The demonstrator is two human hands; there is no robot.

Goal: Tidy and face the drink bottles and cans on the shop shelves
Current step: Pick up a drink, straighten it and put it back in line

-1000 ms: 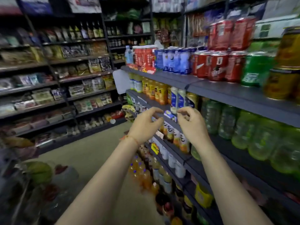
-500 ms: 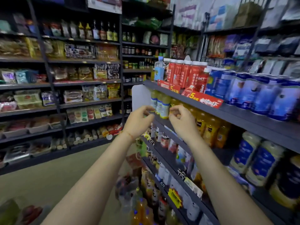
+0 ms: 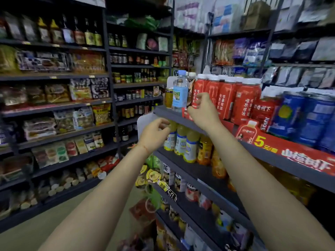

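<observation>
1. Head view looks along a dark shop shelf unit [image 3: 282, 161] on the right, both forearms stretched toward its near end
2. Right hand [image 3: 203, 113] is raised at the top shelf's front edge, fingers curled, just beside the lower part of a red bottle [image 3: 198, 93]; whether it actually grips the bottle I cannot tell
3. Left hand [image 3: 154, 136] sits lower, in front of the second shelf, fingers loosely curled with thumb and fingertips close together; nothing can be made out between them, and it is near a row of yellow bottles [image 3: 181, 142]
4. On the top shelf a clear water bottle [image 3: 180, 91] with a blue cap stands upright at the end, a gold can [image 3: 169, 97] just beyond it, then the red bottles with white caps, then blue cans [image 3: 306, 115] further right
5. Red price strip [image 3: 293, 151] runs along the top shelf's front edge
6. Snack shelves [image 3: 54, 105] fill the far side of the aisle on the left
</observation>
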